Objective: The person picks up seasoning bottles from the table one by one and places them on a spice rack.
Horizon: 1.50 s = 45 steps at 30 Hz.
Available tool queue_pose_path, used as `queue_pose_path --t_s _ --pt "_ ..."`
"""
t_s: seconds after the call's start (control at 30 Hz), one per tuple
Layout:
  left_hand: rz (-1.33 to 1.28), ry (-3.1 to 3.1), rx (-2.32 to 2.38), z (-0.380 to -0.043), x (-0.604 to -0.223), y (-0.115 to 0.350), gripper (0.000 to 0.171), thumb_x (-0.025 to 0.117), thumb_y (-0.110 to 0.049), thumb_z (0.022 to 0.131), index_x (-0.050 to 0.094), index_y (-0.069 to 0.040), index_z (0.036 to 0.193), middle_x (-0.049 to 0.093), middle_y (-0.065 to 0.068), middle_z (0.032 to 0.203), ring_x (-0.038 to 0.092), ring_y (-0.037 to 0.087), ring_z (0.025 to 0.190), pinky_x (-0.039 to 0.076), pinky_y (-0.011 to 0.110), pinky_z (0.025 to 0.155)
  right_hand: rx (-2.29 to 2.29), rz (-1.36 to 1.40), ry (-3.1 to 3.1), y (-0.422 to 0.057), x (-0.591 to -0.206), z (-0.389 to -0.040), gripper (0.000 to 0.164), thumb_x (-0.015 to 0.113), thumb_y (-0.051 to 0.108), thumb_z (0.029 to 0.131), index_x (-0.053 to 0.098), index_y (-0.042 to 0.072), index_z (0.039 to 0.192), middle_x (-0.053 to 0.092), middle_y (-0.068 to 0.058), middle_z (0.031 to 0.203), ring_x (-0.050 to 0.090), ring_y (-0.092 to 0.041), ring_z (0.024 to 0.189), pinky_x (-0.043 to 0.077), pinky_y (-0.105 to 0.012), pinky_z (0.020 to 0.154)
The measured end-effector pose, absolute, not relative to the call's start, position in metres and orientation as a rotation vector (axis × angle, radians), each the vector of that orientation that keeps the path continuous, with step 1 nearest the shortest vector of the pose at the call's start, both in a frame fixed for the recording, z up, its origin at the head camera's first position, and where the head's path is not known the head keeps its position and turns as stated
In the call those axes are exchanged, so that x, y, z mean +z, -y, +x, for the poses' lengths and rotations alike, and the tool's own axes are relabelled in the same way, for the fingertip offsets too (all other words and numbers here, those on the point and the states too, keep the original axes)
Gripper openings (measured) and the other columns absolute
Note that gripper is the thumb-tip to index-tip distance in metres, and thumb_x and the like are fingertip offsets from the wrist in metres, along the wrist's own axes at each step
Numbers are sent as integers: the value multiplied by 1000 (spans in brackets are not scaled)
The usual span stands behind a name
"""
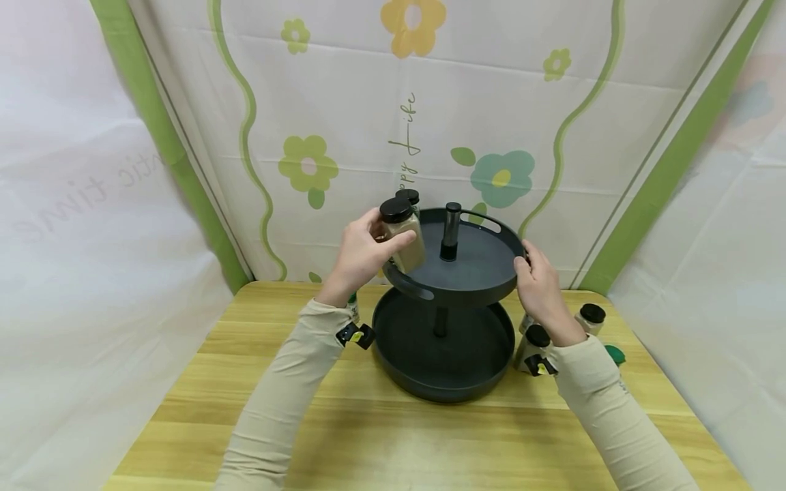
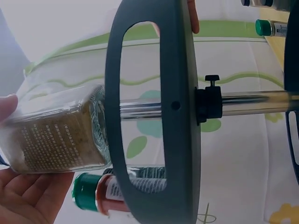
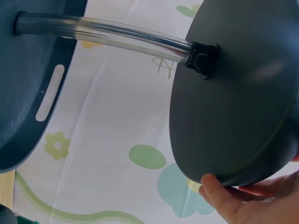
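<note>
A square glass spice jar (image 1: 410, 251) with a black lid and brownish powder is held in my left hand (image 1: 361, 254), thumb on one side and fingers on the other. It is at the left part of the upper round tray (image 1: 482, 269) of a dark two-tier stand; whether its base touches the tray cannot be told. My right hand (image 1: 543, 290) grips the upper tray's right rim, thumb (image 3: 214, 189) and fingers at the edge. Behind the held jar stands another black-lidded jar (image 1: 408, 197). The left wrist view shows a green-capped jar (image 2: 87, 192) at the upper tray.
Below is the lower tray (image 1: 393, 372), joined by a metal pole (image 2: 252, 100). Black-lidded jars (image 1: 591, 315) and a green cap (image 1: 615, 354) stand right of the stand, partly behind my right arm. Left, a green-capped jar (image 1: 353, 307) shows beside my wrist. A patterned curtain (image 1: 368, 102) hangs behind the wooden table (image 1: 344, 436).
</note>
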<state>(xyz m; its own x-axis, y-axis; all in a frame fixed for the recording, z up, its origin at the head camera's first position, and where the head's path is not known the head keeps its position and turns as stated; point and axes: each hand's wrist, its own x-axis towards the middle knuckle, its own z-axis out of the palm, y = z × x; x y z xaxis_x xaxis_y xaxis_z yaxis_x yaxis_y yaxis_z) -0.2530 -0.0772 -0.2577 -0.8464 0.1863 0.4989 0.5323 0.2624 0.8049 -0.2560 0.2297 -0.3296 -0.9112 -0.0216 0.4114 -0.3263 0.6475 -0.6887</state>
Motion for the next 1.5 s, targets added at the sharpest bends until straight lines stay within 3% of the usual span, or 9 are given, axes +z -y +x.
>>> queue_pose_path --t_s 0.17,0.6,0.83,1.23,1.5 --pt "-681 2243 -1592 -254 -259 71 37 75 -28 83 60 -9 110 64 6 81 57 21 67 49 32 58 1147 280 2495 -229 -331 -257 54 24 28 103 19 1 150 26 -28 147 31 -46 129 29 -61 99" --pt "-678 2288 -1462 -257 -269 60 33 74 -31 83 58 -10 102 54 4 72 48 18 65 38 29 58 1152 280 2500 -229 -331 -255 55 25 29 103 18 3 151 27 -28 146 34 -45 127 30 -61 98" --pt "-678 2308 -1422 -260 -279 56 30 74 -30 83 57 -10 96 52 4 71 47 17 65 38 28 58 1163 280 2490 -229 -330 -255 55 26 30 103 19 3 150 27 -27 146 35 -45 127 32 -61 97" --pt "-710 2313 -1394 -265 -290 57 33 76 -30 81 59 -9 101 58 3 78 53 16 68 43 29 61 1185 264 2493 -228 -328 -254 58 29 34 103 19 2 150 27 -27 146 35 -45 127 33 -60 97" --pt "-716 2341 -1360 -265 -290 58 34 75 -31 82 59 -9 103 57 3 77 52 16 68 42 29 60 1155 328 2477 -233 -323 -259 62 26 40 103 22 -5 147 29 -30 144 34 -46 128 31 -59 99"
